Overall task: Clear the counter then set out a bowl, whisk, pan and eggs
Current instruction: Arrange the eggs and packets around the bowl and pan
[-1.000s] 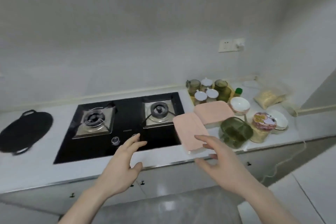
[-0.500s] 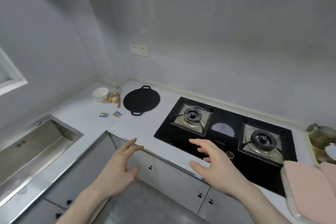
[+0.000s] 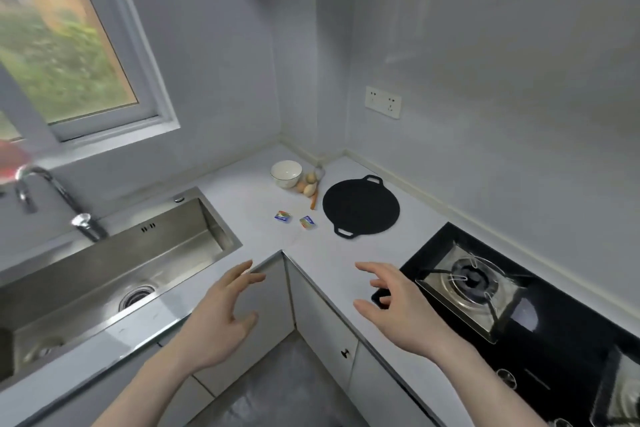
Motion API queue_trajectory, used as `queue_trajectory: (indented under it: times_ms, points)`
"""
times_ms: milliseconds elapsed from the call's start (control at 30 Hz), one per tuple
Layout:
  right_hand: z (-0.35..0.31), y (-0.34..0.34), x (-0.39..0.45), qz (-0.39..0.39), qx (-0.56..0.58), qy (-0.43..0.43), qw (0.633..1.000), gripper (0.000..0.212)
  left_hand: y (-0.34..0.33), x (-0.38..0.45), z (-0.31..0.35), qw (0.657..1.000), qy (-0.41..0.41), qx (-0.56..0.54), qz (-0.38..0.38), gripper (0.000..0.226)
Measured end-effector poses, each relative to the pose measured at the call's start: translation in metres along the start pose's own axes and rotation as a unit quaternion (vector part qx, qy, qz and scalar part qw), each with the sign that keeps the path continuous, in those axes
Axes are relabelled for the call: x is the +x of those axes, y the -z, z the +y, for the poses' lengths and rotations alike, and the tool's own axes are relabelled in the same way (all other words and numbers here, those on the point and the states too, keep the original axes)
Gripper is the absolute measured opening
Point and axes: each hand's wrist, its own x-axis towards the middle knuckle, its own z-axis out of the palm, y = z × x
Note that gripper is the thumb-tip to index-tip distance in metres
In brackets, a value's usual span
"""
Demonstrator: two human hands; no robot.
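Currently both hands hover in front of the corner of the surface (image 3: 263,218), holding nothing. Left hand (image 3: 221,326): fingers spread and loosely bent, thumb apart, above the cabinet fronts near the surface's inner corner edge. Right hand (image 3: 398,308): fingers spread wide, over the front edge just beside the hob (image 3: 433,253).

Far corner: bowl (image 3: 286,173) upright; eggs (image 3: 307,184) just beside it; whisk (image 3: 316,192) lying past the eggs, its wire end toward the wall. Pan (image 3: 361,207) flat beside them, handles free. Two packets (image 3: 294,219) lie nearer, well apart from the hands. Bare surface lies between hands and packets. Sink (image 3: 114,267) left of the corner.
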Motion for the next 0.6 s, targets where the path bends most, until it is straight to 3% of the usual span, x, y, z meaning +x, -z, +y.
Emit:
queue_trajectory:
  times_ms: [267,600]
  points:
    - [0.023,0.009,0.121,-0.029,0.004,-0.019,0.999,0.055,0.007,0.100,-0.010,1.000,0.021,-0.003,0.023,0.058]
    - [0.040,-0.025,0.244,-0.080,-0.018,-0.066,0.994,0.058,0.007,0.180,-0.079,0.995,0.088,-0.029,-0.037,0.054]
